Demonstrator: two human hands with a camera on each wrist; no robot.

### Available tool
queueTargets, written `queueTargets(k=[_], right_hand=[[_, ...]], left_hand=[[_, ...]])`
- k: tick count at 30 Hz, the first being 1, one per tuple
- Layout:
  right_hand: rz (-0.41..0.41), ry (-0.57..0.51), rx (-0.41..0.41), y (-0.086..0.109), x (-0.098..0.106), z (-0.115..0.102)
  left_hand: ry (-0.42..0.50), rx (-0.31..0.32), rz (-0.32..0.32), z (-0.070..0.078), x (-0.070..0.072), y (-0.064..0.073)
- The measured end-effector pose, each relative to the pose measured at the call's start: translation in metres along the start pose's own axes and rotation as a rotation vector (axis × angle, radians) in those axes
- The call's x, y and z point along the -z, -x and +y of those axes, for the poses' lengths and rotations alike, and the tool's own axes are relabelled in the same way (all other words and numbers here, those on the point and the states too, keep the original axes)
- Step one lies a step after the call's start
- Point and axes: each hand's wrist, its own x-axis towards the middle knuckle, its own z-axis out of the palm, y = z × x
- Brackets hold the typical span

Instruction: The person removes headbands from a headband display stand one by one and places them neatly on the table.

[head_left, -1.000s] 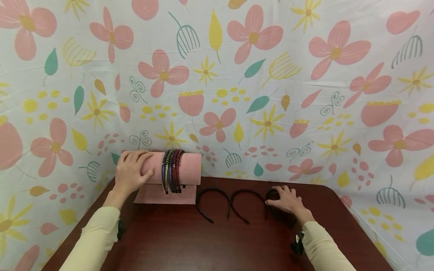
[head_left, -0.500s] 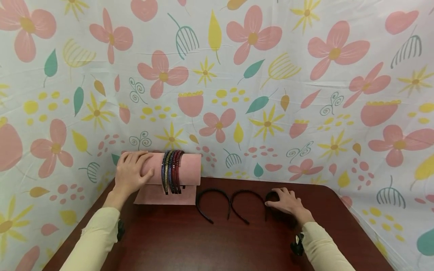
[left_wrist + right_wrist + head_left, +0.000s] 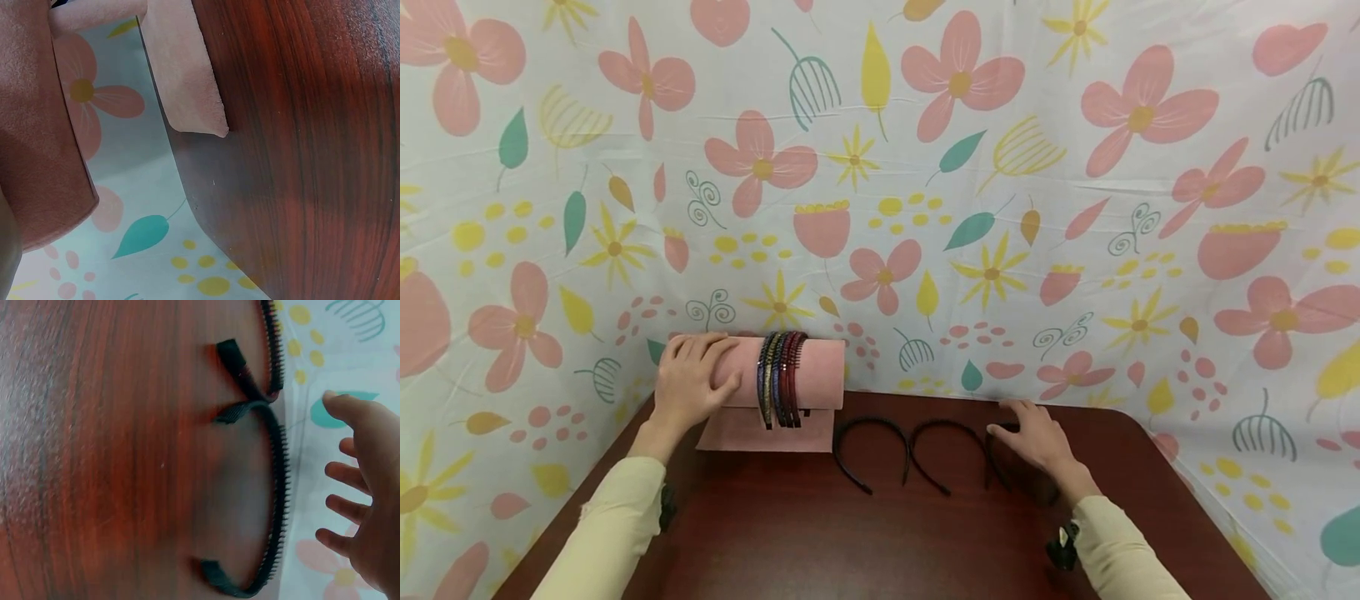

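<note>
My left hand (image 3: pixel 688 375) grips the pink headband stand (image 3: pixel 822 375), far left; my right hand (image 3: pixel 1036 437), fingers extended and holding nothing, is near the rightmost black toothed headband (image 3: pixel 280 481), far right; I judge it light, springy, best pinched mid-arch.

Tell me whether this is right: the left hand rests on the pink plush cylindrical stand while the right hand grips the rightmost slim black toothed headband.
The grip is wrong. The right wrist view shows the right hand with its fingers spread, not curled round the rightmost slim black toothed headband. The left hand does rest on the pink plush cylindrical stand.
</note>
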Motion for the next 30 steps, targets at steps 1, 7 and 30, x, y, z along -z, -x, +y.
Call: queueTargets(k=[1,7,30], right_hand=[[0.01,0.003,0.009,-0.001,0.001,-0.002],[0.044,0.012,0.066,-0.008,0.008,-0.02],[0.125,-0.03,0.249,-0.027,0.027,-0.098]], left_hand=[[0.0,0.0,0.001,0.0,0.0,0.0],[-0.003,-0.001,0.002,0.0,0.0,0.0],[-0.002,-0.012,0.012,0.001,0.0,0.0]])
